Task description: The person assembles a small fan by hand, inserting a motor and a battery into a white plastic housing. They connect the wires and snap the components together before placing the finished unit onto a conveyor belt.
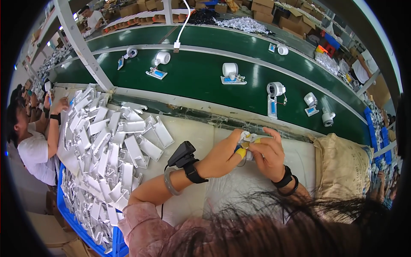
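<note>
My left hand (221, 156) and my right hand (269, 156) meet over the pale worktable (188, 145), in front of the belt. Pinched between their fingers is a small white part (247, 136) with a brownish piece on it; the fingers cover much of it, so its exact kind is unclear. A bit of blue and a thin dark wire show just below it. Yellow coverings sit on some of my fingertips. Both hands are closed, the right with its index finger raised. Left of my left forearm lies a heap of white plastic housings (128, 147).
Beyond the table runs a green conveyor belt (192, 81) carrying several white round-headed units, such as one (230, 70) with a blue piece. A tan sack (342, 165) stands at right, a blue crate (64, 201) under the heap. A white cable (185, 25) hangs overhead; another person (36, 145) works at left.
</note>
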Tool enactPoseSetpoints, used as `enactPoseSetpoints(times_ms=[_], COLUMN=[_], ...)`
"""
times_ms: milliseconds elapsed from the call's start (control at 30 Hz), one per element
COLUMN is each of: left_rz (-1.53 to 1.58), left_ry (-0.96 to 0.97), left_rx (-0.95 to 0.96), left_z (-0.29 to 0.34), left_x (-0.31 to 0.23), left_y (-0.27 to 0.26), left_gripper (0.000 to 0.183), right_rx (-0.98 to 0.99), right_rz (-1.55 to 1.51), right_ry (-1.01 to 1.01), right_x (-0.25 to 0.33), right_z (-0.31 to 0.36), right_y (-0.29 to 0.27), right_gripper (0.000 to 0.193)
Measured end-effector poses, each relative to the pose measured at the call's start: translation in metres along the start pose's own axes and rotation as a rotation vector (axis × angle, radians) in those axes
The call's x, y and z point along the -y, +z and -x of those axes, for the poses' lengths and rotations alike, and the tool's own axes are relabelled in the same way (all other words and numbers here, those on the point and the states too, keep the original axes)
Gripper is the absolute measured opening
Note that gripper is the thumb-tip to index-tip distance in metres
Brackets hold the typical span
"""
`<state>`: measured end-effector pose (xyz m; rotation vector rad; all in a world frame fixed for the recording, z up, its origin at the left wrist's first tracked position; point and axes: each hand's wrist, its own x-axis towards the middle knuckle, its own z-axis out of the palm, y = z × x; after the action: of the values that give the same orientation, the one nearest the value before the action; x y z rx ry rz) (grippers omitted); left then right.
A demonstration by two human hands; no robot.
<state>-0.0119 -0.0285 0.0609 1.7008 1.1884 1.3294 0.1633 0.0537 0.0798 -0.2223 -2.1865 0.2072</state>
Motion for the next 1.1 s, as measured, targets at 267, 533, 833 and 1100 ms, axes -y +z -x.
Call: enactPoseSetpoints(times_ms=[267, 533, 833, 1100], left_rz=[0.043, -0.025, -0.049, -0.02], left_ry=[-0.117, 0.073, 0.004, 0.028], left_rx=[0.065, 0.004, -0.013, -0.054], left_z=[-0.001, 0.0, 0.002, 0.005], left_x=[-0.011, -0.003, 0.003, 0.012], left_y=[-0.002, 0.0, 0.005, 0.01], left_gripper=[0.038, 0.037, 0.034, 0.029], right_rx=[-0.004, 0.0, -0.006, -0.025], right_rz=[-0.03, -0.054, -0.059, -0.059], right_ry=[0.005, 0.05, 0.06, 0.067], right_x=[-0.001, 0.0, 0.0, 0.003], right_z=[0.002, 0.001, -0.001, 0.001], right_y=[0.001, 0.001, 0.003, 0.006], right_gripper=[0.025, 0.024, 0.024, 0.025])
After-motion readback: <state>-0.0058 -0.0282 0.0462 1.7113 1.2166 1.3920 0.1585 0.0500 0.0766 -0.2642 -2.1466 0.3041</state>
